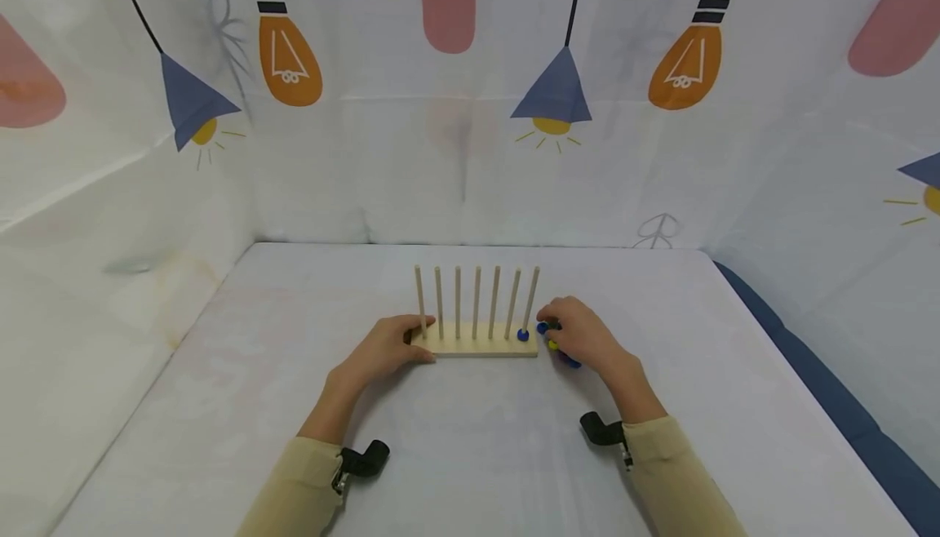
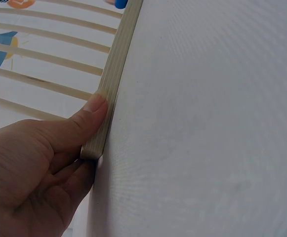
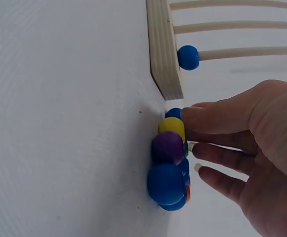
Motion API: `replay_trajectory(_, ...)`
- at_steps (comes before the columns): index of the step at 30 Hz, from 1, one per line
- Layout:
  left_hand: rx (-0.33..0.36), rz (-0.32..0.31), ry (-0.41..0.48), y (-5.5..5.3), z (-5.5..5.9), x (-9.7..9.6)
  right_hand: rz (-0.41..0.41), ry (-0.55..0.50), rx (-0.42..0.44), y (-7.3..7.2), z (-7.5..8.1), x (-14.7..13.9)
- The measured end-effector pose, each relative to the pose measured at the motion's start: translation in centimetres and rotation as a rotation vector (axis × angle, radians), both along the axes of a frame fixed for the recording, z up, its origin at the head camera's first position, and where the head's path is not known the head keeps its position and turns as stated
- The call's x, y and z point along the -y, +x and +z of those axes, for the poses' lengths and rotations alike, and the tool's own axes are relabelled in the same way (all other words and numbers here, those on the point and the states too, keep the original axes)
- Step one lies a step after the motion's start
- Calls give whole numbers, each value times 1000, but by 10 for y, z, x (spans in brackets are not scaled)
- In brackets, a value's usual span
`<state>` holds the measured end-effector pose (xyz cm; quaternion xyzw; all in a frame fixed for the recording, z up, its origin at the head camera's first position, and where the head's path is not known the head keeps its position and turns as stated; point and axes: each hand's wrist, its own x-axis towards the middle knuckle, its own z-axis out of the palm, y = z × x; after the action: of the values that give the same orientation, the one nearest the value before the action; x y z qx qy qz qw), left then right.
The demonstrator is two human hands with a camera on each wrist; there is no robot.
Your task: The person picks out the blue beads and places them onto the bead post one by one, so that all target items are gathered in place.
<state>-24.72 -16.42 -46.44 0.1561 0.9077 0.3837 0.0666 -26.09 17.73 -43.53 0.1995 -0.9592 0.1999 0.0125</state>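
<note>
A pale wooden base with several upright pegs [image 1: 481, 347] stands on the white table. My left hand [image 1: 389, 347] grips its left end, the thumb along the front edge and the other fingers around the end, as the left wrist view [image 2: 39, 163] shows. One blue bead [image 1: 523, 335] sits at the foot of the rightmost peg. Just past the right end, my right hand [image 1: 583, 335] pinches another blue bead [image 3: 173, 114] between thumb and forefinger, low at the table; the forefinger's tip is hidden. Beside those fingers lie a yellow bead [image 3: 172, 128], a purple bead [image 3: 167, 148] and several others, partly covered.
The white table [image 1: 470, 455] reaches back to a white curtain [image 1: 411, 170] printed with lamps and bulbs. Dark blue fabric [image 1: 808, 366] shows past the table's right edge. A black wrist camera [image 1: 367, 459] sits by the left sleeve, another [image 1: 602, 429] by the right.
</note>
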Motion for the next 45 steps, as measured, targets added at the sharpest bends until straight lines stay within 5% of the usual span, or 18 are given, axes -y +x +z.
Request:
replay_trajectory(26,-1,1,4,1,2,-1,18,121,-32,1,-4,9)
replay_trajectory(45,7,15,1,0,-1,-1,-14,21,-5,3,4,6)
